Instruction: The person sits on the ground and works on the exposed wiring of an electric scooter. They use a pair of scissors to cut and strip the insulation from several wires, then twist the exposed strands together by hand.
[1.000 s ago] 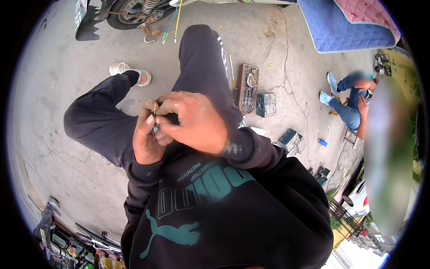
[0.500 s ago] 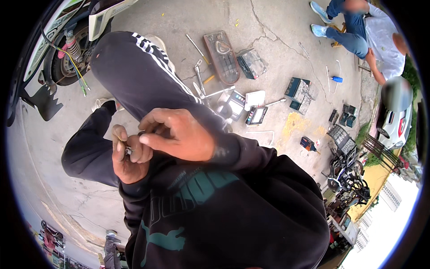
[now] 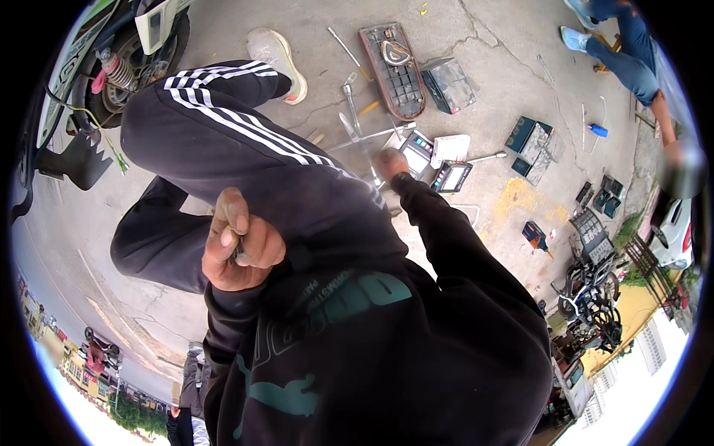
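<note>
My left hand [image 3: 244, 249] is raised in front of my body, its fingers curled and pinched around a small dark piece too small to name. On the other side, my right arm stretches out past my leg to the ground. My right hand [image 3: 390, 162] is low beside an open flat case [image 3: 418, 154] and a metal cross-shaped wrench [image 3: 355, 136]. Its fingers are blurred and partly hidden, so what they touch does not show. A white box [image 3: 451, 149] and a dark case with a pale panel [image 3: 451, 177] lie just right of it.
A long dark tray-like part [image 3: 392, 70] and an open toolbox [image 3: 448, 85] lie farther off. More cases [image 3: 529, 145] are at the right. A wheel with a shock absorber [image 3: 119, 74] stands far left. Another person [image 3: 628, 52] sits at upper right.
My right hand has left my left hand and reached right, down to the cases on the ground. My left hand has turned and stays pinched. The view has shifted.
</note>
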